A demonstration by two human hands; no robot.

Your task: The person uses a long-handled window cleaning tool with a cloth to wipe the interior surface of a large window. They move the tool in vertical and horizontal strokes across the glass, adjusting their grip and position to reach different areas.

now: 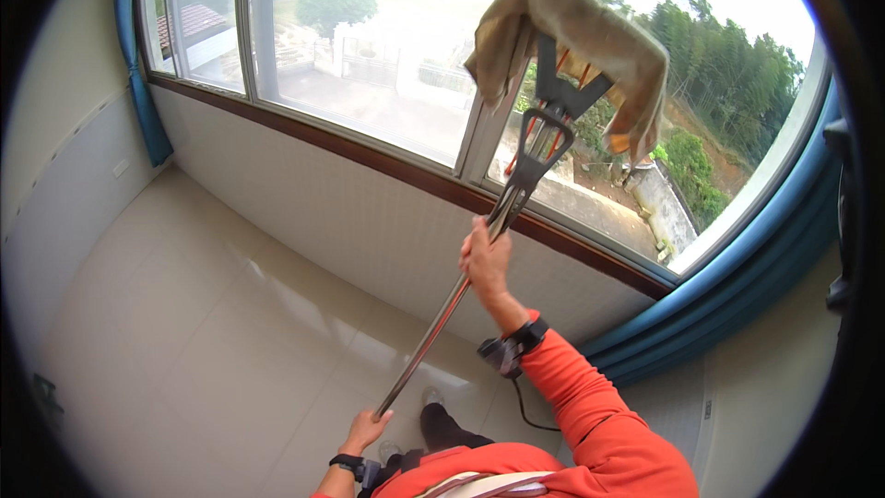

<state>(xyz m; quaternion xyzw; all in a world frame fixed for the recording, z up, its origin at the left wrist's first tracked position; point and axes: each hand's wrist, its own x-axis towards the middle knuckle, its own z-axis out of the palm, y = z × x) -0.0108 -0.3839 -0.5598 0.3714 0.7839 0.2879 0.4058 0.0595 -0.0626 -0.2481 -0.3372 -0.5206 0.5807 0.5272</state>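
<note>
A long-handled mop [427,339] slants in front of the window [396,46], its long axis running from lower left to upper right, its head, draped with a tan cloth [590,18], pointing up. The left hand [364,432] has its grip closed around the pole's lower end; the right hand [486,258] grasps it higher.

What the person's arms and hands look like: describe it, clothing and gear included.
The left hand and right hand are ungloved. The right sleeve is long and orange-red. A black left strap and black right strap each carry a dark device; a thin black cable hangs below the right one.
</note>
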